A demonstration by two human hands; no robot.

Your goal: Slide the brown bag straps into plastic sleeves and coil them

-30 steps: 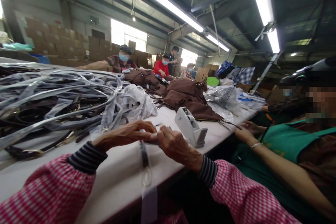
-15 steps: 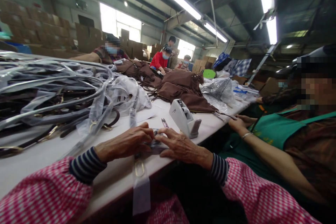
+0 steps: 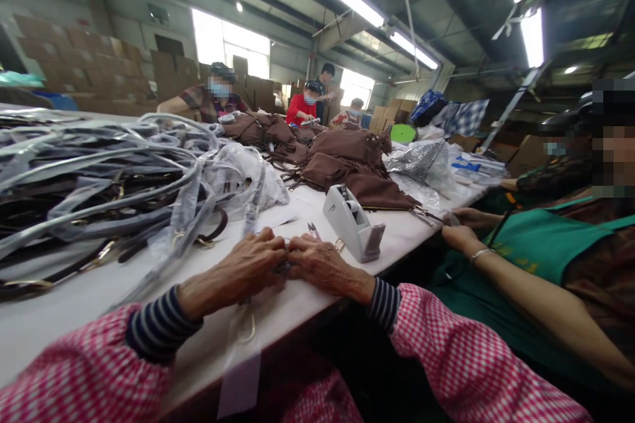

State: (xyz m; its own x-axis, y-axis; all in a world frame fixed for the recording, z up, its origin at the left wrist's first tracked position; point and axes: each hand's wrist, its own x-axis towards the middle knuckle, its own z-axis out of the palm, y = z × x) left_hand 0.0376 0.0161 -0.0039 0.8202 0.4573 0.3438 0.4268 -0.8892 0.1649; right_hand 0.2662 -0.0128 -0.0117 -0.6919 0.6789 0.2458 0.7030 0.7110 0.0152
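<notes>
Two bare hands, the left hand and right hand, are close together near the edge of one white tabletop, fingers bent inward over one strap wrapped in clear plastic. With fingertips hidden, I cannot tell whether either pinches it. Its plastic end hangs past the table edge below the left hand, one gold oval ring just above. Beyond the right hand are one pale grey plastic tape dispenser and one pair of pointed metal snips. Leftward, a heap of wrapped straps is too tangled to count.
</notes>
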